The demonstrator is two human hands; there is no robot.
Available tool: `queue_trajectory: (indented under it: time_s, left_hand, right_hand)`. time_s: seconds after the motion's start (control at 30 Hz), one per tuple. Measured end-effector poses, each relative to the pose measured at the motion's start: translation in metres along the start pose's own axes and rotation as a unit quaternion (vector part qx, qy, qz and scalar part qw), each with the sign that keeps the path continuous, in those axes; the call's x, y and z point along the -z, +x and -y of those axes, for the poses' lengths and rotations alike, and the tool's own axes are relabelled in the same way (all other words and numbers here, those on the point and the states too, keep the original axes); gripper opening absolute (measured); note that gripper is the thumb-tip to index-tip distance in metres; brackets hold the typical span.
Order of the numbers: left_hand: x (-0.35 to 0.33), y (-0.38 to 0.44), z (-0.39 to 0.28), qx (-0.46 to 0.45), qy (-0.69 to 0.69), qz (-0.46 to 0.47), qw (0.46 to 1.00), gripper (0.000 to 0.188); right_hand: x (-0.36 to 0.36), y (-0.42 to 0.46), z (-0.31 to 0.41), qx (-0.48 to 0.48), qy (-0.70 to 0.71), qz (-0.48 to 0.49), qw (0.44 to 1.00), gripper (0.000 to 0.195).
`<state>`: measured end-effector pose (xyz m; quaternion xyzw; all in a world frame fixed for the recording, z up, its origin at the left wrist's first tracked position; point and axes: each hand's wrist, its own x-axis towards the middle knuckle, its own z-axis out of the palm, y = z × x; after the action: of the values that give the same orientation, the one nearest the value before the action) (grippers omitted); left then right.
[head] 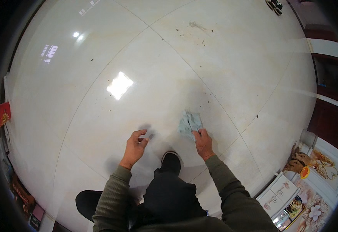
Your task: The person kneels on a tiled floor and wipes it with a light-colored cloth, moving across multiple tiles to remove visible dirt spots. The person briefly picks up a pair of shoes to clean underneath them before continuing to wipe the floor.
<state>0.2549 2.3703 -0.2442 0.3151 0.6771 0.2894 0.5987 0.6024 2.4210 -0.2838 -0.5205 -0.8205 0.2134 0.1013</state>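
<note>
My right hand (204, 143) is shut on one edge of a crumpled light blue-green cloth (190, 124), which hangs or lies just beyond the fingers, low over the tiled floor. Whether the cloth touches the tiles I cannot tell. To the left, my left hand (135, 146) is held over the floor with its thumb and forefinger apart and nothing between them. Small dark crumbs (208, 101) are scattered on the glossy pale tiles (157, 78) beyond both hands. A greyish smear (196, 25) marks the floor farther off.
My shoe (171, 159) is between my hands. A white cabinet (277, 191) and a brown carved object (298, 161) stand at the lower right. Dark shoes (274, 6) lie at the upper right. A red item (4, 114) is at the left edge, with boxes (21, 191) below.
</note>
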Motion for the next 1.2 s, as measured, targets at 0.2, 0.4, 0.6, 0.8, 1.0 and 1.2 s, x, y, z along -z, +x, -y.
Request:
queue_trajectory:
  time_s: [0.2, 0.4, 0.6, 0.8, 1.0, 1.2]
  left_hand:
    - [-0.041, -0.013, -0.022, 0.073, -0.061, 0.086, 0.992, 0.034]
    - [-0.038, -0.013, -0.043, 0.063, -0.100, 0.069, 0.991, 0.027]
    - [-0.008, 0.001, -0.052, 0.028, -0.103, 0.035, 0.994, 0.024]
    - [0.005, -0.008, -0.040, 0.054, -0.101, 0.010, 0.993, 0.026]
    - [-0.014, -0.038, -0.026, 0.101, -0.144, 0.019, 0.984, 0.024]
    - [-0.022, -0.040, -0.027, 0.092, -0.141, 0.034, 0.985, 0.024]
  right_hand:
    - [-0.031, 0.065, -0.085, -0.107, -0.049, 0.004, 0.993, 0.021]
    - [0.096, 0.299, -0.099, -0.053, -0.116, -0.172, 0.977, 0.033]
    - [0.133, 0.176, -0.051, -0.018, -0.018, -0.204, 0.979, 0.044]
    - [0.017, -0.034, -0.046, -0.344, -0.027, -0.239, 0.908, 0.039]
    - [-0.048, 0.059, -0.134, -0.460, -0.109, -0.299, 0.829, 0.050]
    - [0.121, 0.327, -0.143, -0.293, 0.228, -0.360, 0.856, 0.029]
